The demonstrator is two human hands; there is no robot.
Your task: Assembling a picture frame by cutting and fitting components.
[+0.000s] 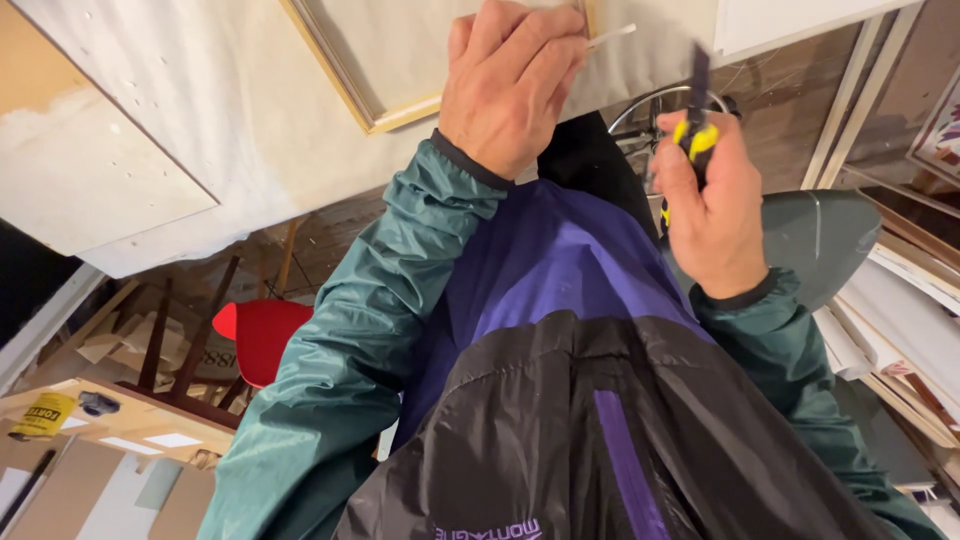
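My left hand point(510, 80) is closed around a thin pale strip point(612, 36) and rests against the edge of a light wooden frame point(385, 115) lying on a pale paper-covered worktop point(220, 110). My right hand point(712, 200) grips a tool with a yellow and black handle point(696, 135); its dark tip points up toward the worktop edge, just right of my left hand. Both arms wear green sleeves, and a purple and black jacket fills the lower middle of the view.
A red chair point(262, 335) stands on the floor at lower left, with dark wooden slats beside it. A yellow can point(42, 413) sits on a wooden board at far left. Stacked frames and boards point(915, 310) lean at right. A grey curved seat point(815, 235) is behind my right hand.
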